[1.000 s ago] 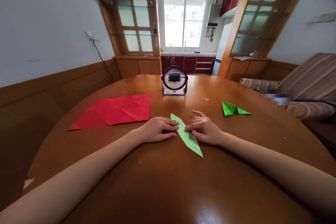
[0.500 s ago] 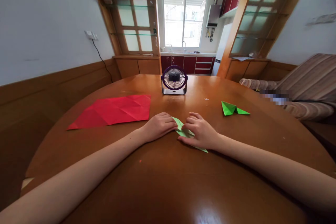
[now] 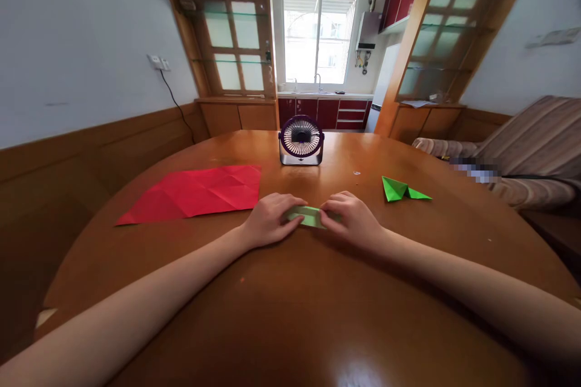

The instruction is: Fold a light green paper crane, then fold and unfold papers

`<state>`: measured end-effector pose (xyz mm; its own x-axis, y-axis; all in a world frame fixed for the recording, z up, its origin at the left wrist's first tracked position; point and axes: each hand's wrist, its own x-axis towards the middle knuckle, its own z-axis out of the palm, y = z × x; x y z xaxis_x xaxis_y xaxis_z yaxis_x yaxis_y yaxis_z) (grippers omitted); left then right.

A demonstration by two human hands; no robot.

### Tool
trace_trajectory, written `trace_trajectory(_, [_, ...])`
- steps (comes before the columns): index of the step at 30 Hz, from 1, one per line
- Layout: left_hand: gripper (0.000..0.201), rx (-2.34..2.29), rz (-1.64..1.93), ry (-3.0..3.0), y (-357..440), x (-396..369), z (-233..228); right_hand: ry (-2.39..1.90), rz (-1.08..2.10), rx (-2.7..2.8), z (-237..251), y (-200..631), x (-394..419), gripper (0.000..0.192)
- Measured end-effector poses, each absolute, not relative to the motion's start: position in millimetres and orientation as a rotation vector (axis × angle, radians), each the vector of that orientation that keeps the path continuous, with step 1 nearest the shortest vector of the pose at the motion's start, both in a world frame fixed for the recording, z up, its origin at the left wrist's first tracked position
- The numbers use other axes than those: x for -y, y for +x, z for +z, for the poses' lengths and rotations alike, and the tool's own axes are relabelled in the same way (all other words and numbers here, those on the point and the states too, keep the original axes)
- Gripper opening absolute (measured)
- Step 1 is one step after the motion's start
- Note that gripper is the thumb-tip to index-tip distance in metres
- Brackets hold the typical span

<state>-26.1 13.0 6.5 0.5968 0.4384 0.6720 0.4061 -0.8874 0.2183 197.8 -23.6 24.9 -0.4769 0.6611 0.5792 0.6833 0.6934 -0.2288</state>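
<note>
1. Round wooden table (image 3: 290, 314), glossy brown top, glare patch at near edge
2. Red creased paper sheet (image 3: 195, 192) lies flat, left of centre
3. Small purple desk fan (image 3: 301, 139) stands upright at far middle
4. Light green folded paper (image 3: 307, 216) flat on the top, mid-table, under both hands
5. Bright green folded piece (image 3: 402, 189) right of centre, well apart from the red sheet
</note>
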Motion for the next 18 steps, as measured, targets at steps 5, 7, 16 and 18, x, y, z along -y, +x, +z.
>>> trace_trajectory(5, [0.025, -0.897, 1.276, 2.014, -22.5, -19.0, 4.5, -1.219, 0.694, 2.026, 31.6, 198.5, 19.6, 0.025])
trace_trajectory(7, [0.033, -0.906, 1.228, 1.796, -20.9, -21.6, 3.9, -1.297, 0.902, 1.963, 31.2, 198.9, 17.8, 0.029])
trace_trajectory(16, [0.026, -1.256, 1.061, 2.228, -18.3, -30.6, -7.0, -1.333, 0.524, 2.246, 18.1, 199.6, 12.6, 0.03])
trace_trajectory(18, [0.021, -1.312, 1.037, 2.435, -17.2, -29.1, -8.3, -1.328, 0.425, 2.27, 15.2, 199.2, 12.9, 0.027])
